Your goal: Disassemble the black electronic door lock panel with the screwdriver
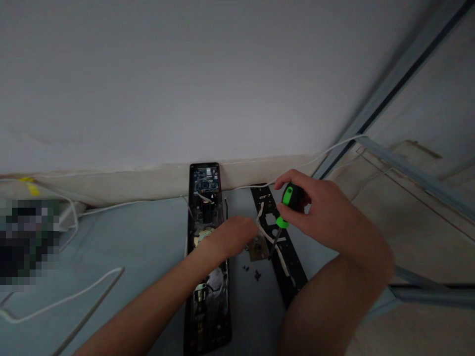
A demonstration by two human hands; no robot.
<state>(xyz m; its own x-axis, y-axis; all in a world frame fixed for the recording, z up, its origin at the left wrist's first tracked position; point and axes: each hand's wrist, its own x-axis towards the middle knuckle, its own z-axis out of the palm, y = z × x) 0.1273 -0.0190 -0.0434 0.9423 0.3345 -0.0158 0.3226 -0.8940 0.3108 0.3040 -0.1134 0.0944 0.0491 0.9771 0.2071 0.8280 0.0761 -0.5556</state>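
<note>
My right hand (315,207) is wrapped round the handle of a black and green screwdriver (282,222). Its shaft slants down to the left, and the tip is beside a small squarish metal plate (258,248). My left hand (239,235) reaches across a long black device with its casing open (213,316). Its fingers are curled closed at the plate's upper left; what they pinch, if anything, is hidden. Under the screwdriver lies a long black panel with cut-outs (293,264), a pale cable running along it. Several small dark screws (257,275) lie below the plate.
A blue-grey tabletop (148,247) meets a pale wall at the back. White cables (100,284) trail over the left side and along the wall. A pixelated dark area (27,242) is at far left. Metal frame bars (419,163) stand at the right.
</note>
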